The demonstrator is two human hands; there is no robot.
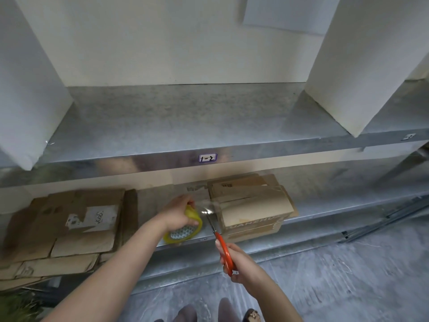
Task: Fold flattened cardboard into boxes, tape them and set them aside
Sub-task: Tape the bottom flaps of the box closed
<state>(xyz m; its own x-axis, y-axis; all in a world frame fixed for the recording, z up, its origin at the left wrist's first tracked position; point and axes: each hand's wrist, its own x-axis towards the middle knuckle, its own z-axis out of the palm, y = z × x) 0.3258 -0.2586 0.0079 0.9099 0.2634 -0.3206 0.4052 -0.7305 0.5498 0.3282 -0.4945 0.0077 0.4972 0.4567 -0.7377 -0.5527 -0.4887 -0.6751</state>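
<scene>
flattened cardboard (69, 224) left on shelf (325, 210) | box (250, 205) right | tape roll (185, 231) between

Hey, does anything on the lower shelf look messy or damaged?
Yes. The flattened cardboard stack on the left is untidy: sheets lie fanned and misaligned, with creased edges and a ragged label on top. The box being taped shows no clear damage.
</scene>
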